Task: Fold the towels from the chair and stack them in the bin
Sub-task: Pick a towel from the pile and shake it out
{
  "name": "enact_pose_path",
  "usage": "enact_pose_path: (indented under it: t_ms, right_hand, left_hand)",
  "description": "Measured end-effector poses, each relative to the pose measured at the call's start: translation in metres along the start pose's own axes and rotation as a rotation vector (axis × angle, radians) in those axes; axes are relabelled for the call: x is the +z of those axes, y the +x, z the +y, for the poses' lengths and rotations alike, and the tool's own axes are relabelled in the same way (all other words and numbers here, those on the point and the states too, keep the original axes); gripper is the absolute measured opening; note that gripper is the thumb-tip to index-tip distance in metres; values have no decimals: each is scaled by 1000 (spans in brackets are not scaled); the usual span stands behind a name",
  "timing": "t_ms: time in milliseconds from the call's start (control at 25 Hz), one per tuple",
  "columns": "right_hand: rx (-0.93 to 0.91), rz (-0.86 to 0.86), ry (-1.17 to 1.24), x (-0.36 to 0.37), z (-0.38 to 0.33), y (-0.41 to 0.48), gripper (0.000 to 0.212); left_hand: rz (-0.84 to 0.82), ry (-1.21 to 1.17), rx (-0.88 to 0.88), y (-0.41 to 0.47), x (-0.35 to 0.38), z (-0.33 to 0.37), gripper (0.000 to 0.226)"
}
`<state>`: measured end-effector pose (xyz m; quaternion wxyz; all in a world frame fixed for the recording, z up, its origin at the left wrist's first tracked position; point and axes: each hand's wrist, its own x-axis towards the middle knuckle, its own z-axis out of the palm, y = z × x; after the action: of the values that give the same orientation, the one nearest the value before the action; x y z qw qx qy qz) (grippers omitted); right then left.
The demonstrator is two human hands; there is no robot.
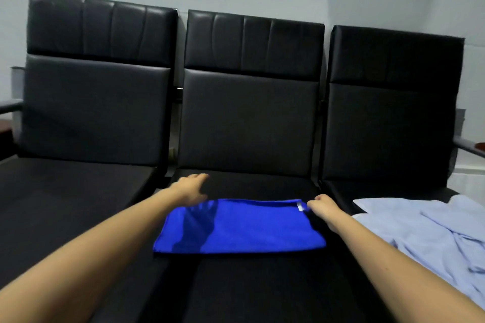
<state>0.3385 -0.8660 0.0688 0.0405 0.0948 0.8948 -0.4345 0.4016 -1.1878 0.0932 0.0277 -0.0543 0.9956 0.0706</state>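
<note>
While judged only part-folded, needs one more fold crosswise. Keep the right hand (321, 206) pinched on the far right corner of the blue towel (241, 225), just beside the white label (300, 206). Bring in the left hand (190, 187), found spread with fingers straight and gripping nothing, at or just past the far left corner; cannot tell whether touching the cloth. Carry one short edge over to the other, match corners, then press the crease flat. Lift rather than drag: likely to slide on the smooth, leather-like cover of the chair (249, 183).

Found lying flat on the middle seat as a long rectangle, edges fairly square. Appears soft, matte, plush, like microfibre, in a saturated blue. Noted pale blue towels (425, 228) crumpled in loose folds on the right-hand seat, thinner-looking, not yet folded. Found no bin in view.
</note>
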Motion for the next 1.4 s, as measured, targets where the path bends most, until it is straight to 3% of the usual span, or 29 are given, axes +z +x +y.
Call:
enact_pose_path:
  t_ms: [40, 120, 160, 240, 360, 440, 560, 600, 680, 720, 800, 920, 1120, 1280, 1400]
  right_hand:
    - [-13, 17, -20, 5, 5, -1, 4]
    - [-26, 11, -96, 18, 16, -9, 33]
    - [-36, 15, -146, 24, 21, -15, 43]
    - [-99, 99, -244, 34, 27, -30, 49]
    - [-289, 260, -284, 46, 27, -59, 47]
    - [-398, 217, -257, 57, 29, -78, 39]
    - [-467, 39, -332, 68, 36, -95, 26]
    - [-447, 0, -360, 68, 34, -96, 25]
    - [-326, -34, -326, 68, 24, -93, 28]
    - [-262, -41, -308, 70, 20, -91, 32]
    - [-203, -40, -354, 77, 14, -93, 35]
    - [-155, -91, -293, 84, 5, -91, 20]
    - [-166, -274, 173, 87, -11, -74, 34]
    - [-152, -346, 129, 75, -20, -71, 32]
    - [-43, -411, 23, 59, -28, -66, 23]
  left_hand:
    - [2, -39, 133, -2, 10, 15, 66]
    - [-72, -40, 332, -11, 38, 48, 57]
    - [-127, -17, 346, -16, 56, 63, 55]
    - [-137, -3, 210, -23, 86, 76, 52]
    - [-100, -96, -173, -27, 90, 86, 55]
    - [-175, -202, -384, -40, 81, 100, 60]
    - [-341, -494, -359, -59, 71, 108, 70]
    - [-341, -532, -307, -64, 66, 101, 68]
    - [-147, -425, -293, -63, 56, 78, 54]
    - [-43, -364, -355, -62, 53, 66, 51]
    - [-1, -354, -493, -63, 50, 49, 53]
    - [-68, -483, -472, -60, 50, 37, 29]
    - [-88, -734, -435, -50, 50, 33, 19]
    - [-252, -1153, -534, -48, 33, 26, 15]
    - [-354, -1295, -563, -48, 32, 17, 13]
